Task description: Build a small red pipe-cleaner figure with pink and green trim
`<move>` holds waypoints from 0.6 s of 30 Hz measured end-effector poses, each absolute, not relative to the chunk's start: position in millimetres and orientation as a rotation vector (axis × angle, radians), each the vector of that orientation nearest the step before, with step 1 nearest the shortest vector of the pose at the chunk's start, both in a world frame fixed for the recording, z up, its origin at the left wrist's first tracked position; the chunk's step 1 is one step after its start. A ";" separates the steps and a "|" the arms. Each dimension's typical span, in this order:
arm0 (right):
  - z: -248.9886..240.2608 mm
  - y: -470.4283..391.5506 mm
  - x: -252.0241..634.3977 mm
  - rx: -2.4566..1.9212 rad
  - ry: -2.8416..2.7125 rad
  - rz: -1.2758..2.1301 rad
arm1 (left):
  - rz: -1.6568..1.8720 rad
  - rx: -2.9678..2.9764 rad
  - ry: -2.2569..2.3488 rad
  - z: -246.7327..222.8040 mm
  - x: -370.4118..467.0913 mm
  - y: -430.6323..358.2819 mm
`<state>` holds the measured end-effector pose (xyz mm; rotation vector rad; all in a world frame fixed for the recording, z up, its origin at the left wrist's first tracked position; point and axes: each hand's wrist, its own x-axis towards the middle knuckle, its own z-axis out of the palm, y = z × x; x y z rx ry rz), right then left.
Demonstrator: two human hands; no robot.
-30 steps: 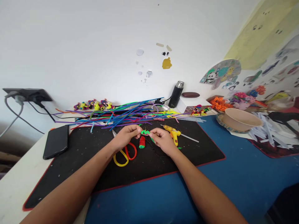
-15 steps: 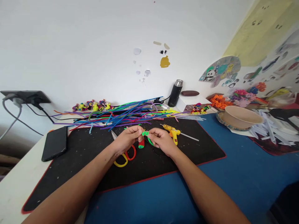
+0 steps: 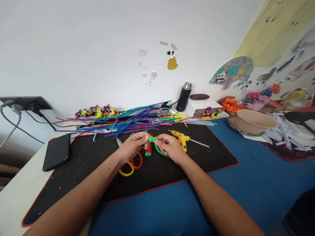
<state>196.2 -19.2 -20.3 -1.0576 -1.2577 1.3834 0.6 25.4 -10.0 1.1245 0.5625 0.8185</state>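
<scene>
My left hand [image 3: 134, 146] and my right hand [image 3: 171, 147] meet above the black mat [image 3: 152, 178], each pinching one side of a green pipe cleaner [image 3: 152, 139] bent into a small zigzag. A loose length of it curves down beneath my right fingers. Just below the zigzag, a short red cylinder [image 3: 148, 150] with a green end sits on the mat. Scissors [image 3: 137, 161] with red and yellow handles lie partly hidden under my left hand. Beside my right hand rests a yellow glue gun [image 3: 182, 139] with a clear stick in its back.
Many coloured pipe cleaners [image 3: 130, 119] lie along the wall, near small figures [image 3: 97, 111] and a black flask [image 3: 184, 97]. A phone [image 3: 57, 152] is at the left. A beige bowl [image 3: 256, 121] and white paper strips [image 3: 285, 132] are at the right.
The view has shifted slightly. Both hands keep their pinch on the green pipe cleaner, and its loose curve shows a little more below my right fingers.
</scene>
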 end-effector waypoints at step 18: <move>-22.1 -13.0 202.6 -1.171 -1.149 1.288 | 0.961 1.214 0.802 -10.9 -15.9 46.5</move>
